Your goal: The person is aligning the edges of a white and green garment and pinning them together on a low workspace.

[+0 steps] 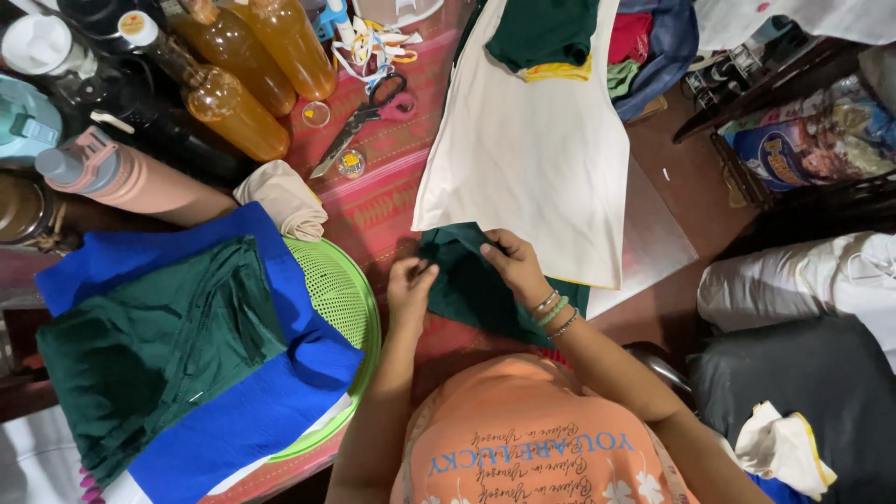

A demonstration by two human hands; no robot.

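A dark green cloth [471, 294] lies on the red patterned table cover in front of me, its far edge tucked under a cream-white cloth [532, 159]. My left hand [409, 287] pinches the green cloth's left edge. My right hand [513, 263], with bead bracelets on the wrist, grips the same cloth's top edge where it meets the white cloth. More green and yellow fabric [546, 42] sits at the white cloth's far end.
A green plastic basket [350, 303] at the left holds folded blue cloth [252, 411] and dark green cloth [149, 345]. Scissors with pink handles [369, 117], amber bottles [238, 112], a pink flask [121, 177] and a beige cloth roll [285, 201] lie beyond. Bags and clothes crowd the right.
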